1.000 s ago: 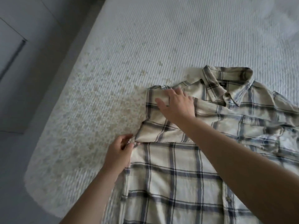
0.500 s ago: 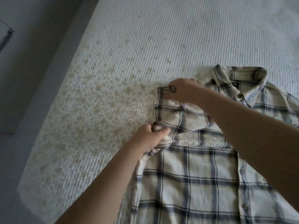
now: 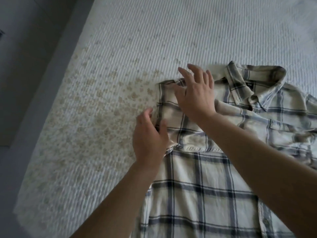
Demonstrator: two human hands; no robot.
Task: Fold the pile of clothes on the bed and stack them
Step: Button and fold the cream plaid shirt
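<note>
Both hands spread open, gripping nothing: my left hand (image 3: 149, 138) and right hand (image 3: 197, 95) over the shirt (image 3: 197, 186) sleeve fold on the bed (image 3: 137, 40).

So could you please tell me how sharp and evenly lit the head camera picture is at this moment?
Head view: soft daylight, no glare; the left hand and right hand are slightly motion-blurred over the plaid shirt; the bedspread ribs curve from wide-angle distortion; the floor at left lies in dim shade.
</note>
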